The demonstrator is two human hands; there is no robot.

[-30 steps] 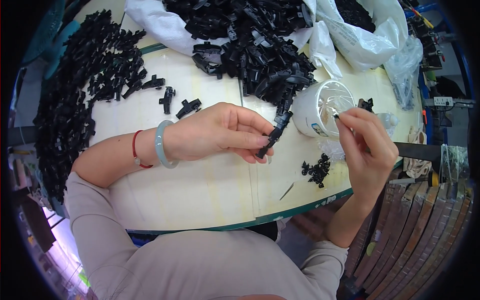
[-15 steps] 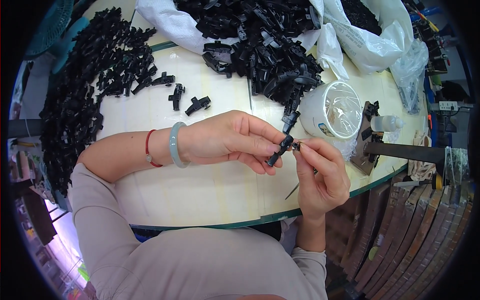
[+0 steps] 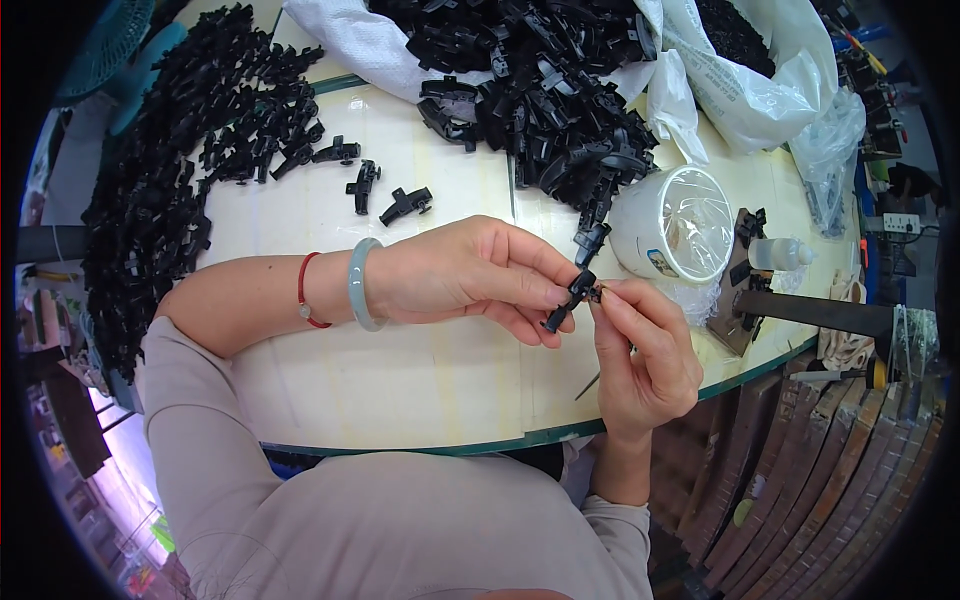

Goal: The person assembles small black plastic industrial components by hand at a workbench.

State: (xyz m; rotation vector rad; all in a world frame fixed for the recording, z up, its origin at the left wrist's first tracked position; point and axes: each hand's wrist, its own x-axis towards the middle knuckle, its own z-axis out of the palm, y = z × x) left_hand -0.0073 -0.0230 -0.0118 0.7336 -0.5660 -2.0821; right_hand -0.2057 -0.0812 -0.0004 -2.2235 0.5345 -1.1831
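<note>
Between the thumb and fingers of my left hand (image 3: pixel 480 272) is a black plastic part (image 3: pixel 570 303), held at a slant over the table. My right hand (image 3: pixel 648 350) comes in from the right and pinches a small dark piece (image 3: pixel 596 294) against the side of that part. The small piece is mostly hidden by my fingertips, so its kind cannot be made out. Just beyond my fingers, other black parts (image 3: pixel 592 240) trail down from the big heap. Three loose black parts, one of them a T-shaped part (image 3: pixel 406 205), lie beyond my left wrist.
A large heap of black parts (image 3: pixel 540 100) lies at the back on white sacking, another pile (image 3: pixel 165 170) along the left. A white tub (image 3: pixel 640 222), a plastic bag (image 3: pixel 770 100), a small bottle (image 3: pixel 780 253) and a metal bar fixture (image 3: pixel 815 312) stand right. The table edge (image 3: pixel 480 449) curves before me.
The whole view has shifted slightly. Both hands keep their grip, and the small piece now sits closer against the black part.
</note>
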